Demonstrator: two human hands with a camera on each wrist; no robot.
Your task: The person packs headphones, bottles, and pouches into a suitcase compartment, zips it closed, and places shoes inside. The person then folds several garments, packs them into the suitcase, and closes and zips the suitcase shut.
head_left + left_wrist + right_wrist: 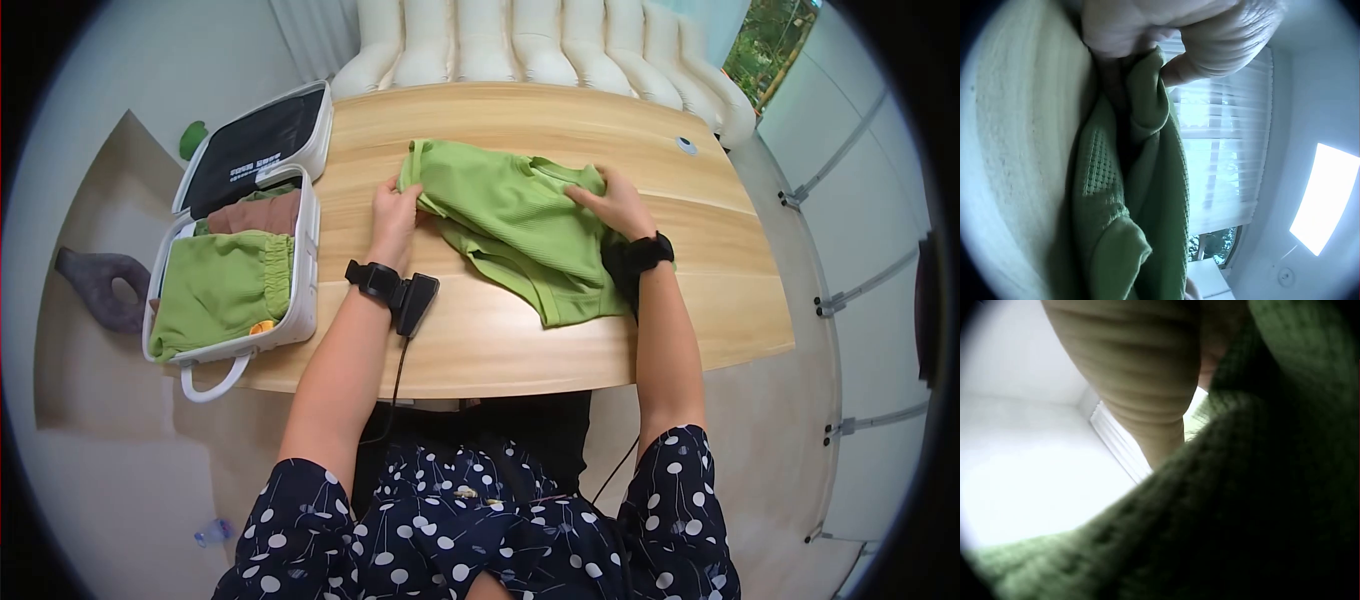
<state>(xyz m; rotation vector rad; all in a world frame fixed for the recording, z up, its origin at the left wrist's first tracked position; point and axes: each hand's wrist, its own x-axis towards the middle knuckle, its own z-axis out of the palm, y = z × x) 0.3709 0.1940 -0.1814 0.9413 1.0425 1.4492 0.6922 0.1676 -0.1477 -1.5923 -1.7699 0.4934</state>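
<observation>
A green waffle-knit shirt (520,220) lies partly raised over the wooden table, its neckline at the upper right and its lower edge hanging toward the front. My left hand (393,215) pinches the shirt's left edge between thumb and fingers. In the left wrist view, the thumb and fingers of that hand (1210,37) close on a folded edge of the cloth. By the neckline, my right hand (617,205) grips the fabric with the thumb on top. Green cloth (1147,519) covers much of the right wrist view and hides most of those fingers.
An open white suitcase (308,270) stands at the table's left, with green elastic-waist clothing (215,285) and a brown-pink garment (258,215) packed inside. Its lid (325,130) leans back behind it. A small round disc (686,146) sits at the far right. A white sofa (490,45) stands beyond the table.
</observation>
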